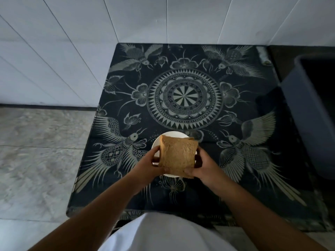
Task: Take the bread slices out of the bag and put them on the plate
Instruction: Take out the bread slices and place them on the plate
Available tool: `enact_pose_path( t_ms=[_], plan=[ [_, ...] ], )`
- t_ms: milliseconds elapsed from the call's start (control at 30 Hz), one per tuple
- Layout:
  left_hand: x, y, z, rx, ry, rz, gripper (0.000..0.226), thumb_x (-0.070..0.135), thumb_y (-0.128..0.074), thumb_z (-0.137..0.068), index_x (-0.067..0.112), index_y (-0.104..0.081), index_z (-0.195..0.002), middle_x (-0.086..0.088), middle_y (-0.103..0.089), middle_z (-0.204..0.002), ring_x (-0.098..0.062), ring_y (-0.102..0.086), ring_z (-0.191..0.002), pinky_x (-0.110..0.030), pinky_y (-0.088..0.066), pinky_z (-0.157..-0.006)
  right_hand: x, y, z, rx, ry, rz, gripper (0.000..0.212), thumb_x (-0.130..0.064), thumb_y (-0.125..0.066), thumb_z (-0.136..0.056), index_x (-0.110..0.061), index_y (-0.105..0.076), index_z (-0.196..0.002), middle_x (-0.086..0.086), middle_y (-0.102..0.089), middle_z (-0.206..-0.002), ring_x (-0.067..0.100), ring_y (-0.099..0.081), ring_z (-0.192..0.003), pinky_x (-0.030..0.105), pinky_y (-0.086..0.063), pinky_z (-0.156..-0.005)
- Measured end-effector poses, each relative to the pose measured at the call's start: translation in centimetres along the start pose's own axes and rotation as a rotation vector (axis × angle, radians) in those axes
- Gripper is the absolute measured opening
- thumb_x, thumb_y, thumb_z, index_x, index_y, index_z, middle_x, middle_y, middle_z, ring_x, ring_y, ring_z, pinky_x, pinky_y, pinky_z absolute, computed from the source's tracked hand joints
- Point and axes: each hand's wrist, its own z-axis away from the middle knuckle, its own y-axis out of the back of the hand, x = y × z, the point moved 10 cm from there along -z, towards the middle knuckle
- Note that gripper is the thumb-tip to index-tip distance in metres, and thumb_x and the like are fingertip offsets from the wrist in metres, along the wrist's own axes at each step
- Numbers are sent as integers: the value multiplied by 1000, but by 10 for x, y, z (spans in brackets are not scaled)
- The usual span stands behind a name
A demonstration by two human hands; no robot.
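Dark patterned cloth (184,98) with birds and a mandala, grey bin (308,113) at right, white tiled wall (72,42)

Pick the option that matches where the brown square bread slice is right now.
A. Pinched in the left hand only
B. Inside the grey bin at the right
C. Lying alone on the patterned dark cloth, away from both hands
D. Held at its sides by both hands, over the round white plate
D: the brown square bread slice is gripped by the left hand and the right hand at opposite edges, over the round white plate.
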Motion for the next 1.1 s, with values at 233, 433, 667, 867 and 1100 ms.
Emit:
enact_pose_path(
  t_ms=[233,433,667,867,1100],
  plan=[
    [-2,17,-48,4,58,-212,92,9,-78,-77,27,-24,-149,4,-60,-111,-15,-64,-98,-42,-52,-87,1,-6,-43,61,-28,113,74,-6,-76,-80,-31,-39,-138,-14,-57,-119,3,-60,-101,17,-48,-72],
    [-4,29,-78,74,86,-257,80,14,-78,-75,28,-34,-140,6,-60,-111,-22,-62,-104,-55,-51,-92,0,0,-66,145,-61,195,73,-14,-76,-78,-23,-40,-141,-10,-55,-119,17,-54,-116,31,-47,-89],
    [0,20,-90,69,50,-341,67,27,-74,-79,29,-40,-137,9,-62,-115,-10,-60,-101,-33,-51,-83,-3,4,-81,222,-65,327,71,-17,-78,-75,-16,-44,-138,6,-49,-131,24,-51,-121,49,-47,-100],
    [1,11,-91,71,42,-332,74,23,-70,-77,26,-37,-142,-2,-54,-123,-20,-54,-110,-41,-51,-90,-5,5,-80,315,-47,412,69,-18,-75,-75,-21,-44,-137,0,-47,-128,19,-51,-118,41,-50,-94],
    [-4,11,-85,147,84,-322,92,48,-60,-55,34,-31,-142,1,-34,-122,-17,-43,-110,-37,-43,-89,6,4,-74,344,-131,300,77,-20,-74,-76,-19,-38,-144,4,-42,-135,21,-48,-123,41,-47,-98]
  ],
)
